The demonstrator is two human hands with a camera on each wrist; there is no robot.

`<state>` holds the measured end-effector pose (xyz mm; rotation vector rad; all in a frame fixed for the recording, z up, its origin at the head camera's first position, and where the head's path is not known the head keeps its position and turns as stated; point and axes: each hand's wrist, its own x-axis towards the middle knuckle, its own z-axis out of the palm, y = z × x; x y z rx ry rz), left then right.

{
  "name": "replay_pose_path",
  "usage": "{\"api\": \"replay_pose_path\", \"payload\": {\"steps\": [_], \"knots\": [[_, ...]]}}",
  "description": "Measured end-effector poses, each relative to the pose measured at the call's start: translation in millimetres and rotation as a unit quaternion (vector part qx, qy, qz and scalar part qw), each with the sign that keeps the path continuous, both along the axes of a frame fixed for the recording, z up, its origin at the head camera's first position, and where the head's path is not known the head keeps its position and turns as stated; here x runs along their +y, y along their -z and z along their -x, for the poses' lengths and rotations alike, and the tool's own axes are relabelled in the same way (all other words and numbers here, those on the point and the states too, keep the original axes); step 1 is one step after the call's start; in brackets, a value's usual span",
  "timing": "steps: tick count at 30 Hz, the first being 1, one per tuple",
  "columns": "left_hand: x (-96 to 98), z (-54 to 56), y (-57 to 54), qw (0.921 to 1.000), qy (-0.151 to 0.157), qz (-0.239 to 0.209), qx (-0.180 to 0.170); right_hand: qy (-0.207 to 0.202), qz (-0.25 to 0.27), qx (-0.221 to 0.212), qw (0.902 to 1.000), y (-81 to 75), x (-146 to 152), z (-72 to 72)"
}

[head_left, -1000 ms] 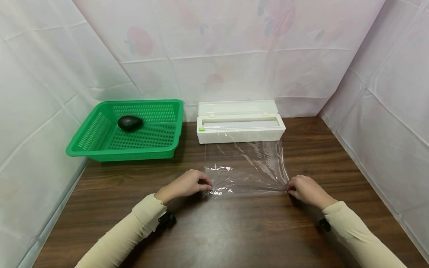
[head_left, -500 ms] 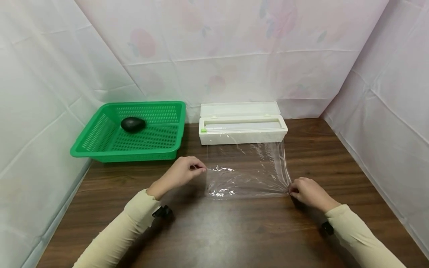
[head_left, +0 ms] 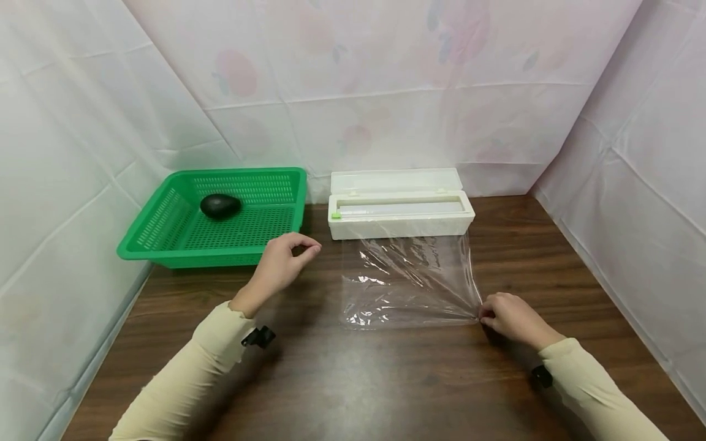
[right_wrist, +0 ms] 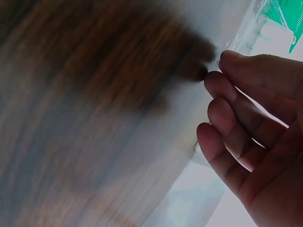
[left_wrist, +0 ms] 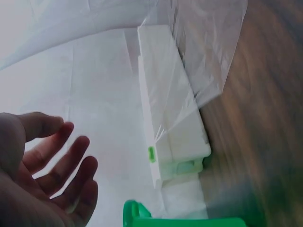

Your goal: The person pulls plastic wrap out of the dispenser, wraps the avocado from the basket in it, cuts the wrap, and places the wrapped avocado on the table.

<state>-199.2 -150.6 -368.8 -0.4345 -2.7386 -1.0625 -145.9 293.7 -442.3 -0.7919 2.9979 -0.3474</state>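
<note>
A sheet of clear cling film [head_left: 408,285] stretches over the table from a white cling film dispenser [head_left: 402,228] at the back, whose lid stands raised. At the sheet's near right corner my right hand [head_left: 515,320] pinches the film between thumb and fingertips, gathering it into creases. My left hand [head_left: 278,263] is in the air left of the sheet, by the basket's front right corner. Its fingers [left_wrist: 75,156] are loosely bent and hold nothing. A small green slider [head_left: 336,215] sits at the dispenser's left end.
Left of the dispenser stands a green plastic basket [head_left: 201,253], with a dark avocado-shaped fruit [head_left: 220,206] inside. White patterned cloth [head_left: 358,92] hangs behind the brown wooden table [head_left: 353,380] and along both sides.
My left hand has let go of the film's near left corner and moved up and left, away from the sheet. My right hand keeps its pinch at the right corner.
</note>
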Motion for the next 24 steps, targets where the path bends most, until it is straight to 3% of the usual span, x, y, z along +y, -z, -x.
{"api": "replay_pose_path", "payload": {"steps": [9,24], "knots": [[-11.5,9.6,-12.4,0.9987,-0.050,0.009,-0.001,-0.010,0.007,0.007,0.9999,2.9,-0.7,-1.1],[-30.6,22.6,-31.7,0.9966,-0.073,0.030,-0.023,-0.008,0.004,0.004,0.9999,2.3,-1.1,-0.5]]}}
